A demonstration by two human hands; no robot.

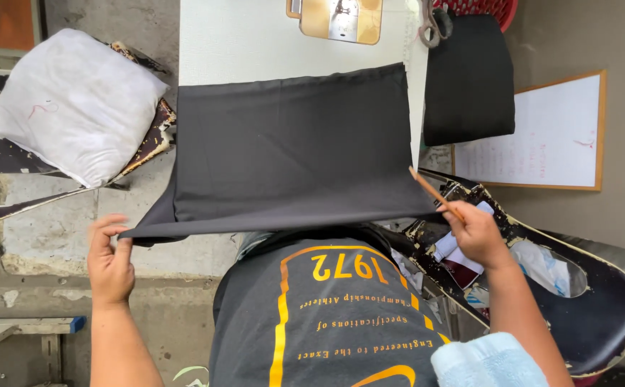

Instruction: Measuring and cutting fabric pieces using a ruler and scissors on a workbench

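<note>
Worktop [255, 43]: a white surface ran away from the person, with a sewing machine plate [341, 18] at its far edge.
Black cloth [291, 150]: the far part lay flat on the worktop, reaching its right edge; the near part overhung the near edge and was held taut toward the person's body. In my judgement the step in hand was stretching and squaring the piece.
Second dark cloth [468, 79]: it hung off the right edge of the worktop, apart from the held piece.
White cushion [76, 104]: it sat on a worn seat left of the worktop, clear of the cloth.
Left hand [109, 261]: it pinched the near left corner of the black cloth between thumb and fingers.
Right hand [476, 233]: it was closed on the near right corner, with a thin orange pencil [434, 192] gripped in the same hand.
Advice: even tension from both corners would keep the near edge straight; the left corner drooped into a fold and wanted lifting level. The pencil tip ought to stay off the cloth until it lay flat.
</note>
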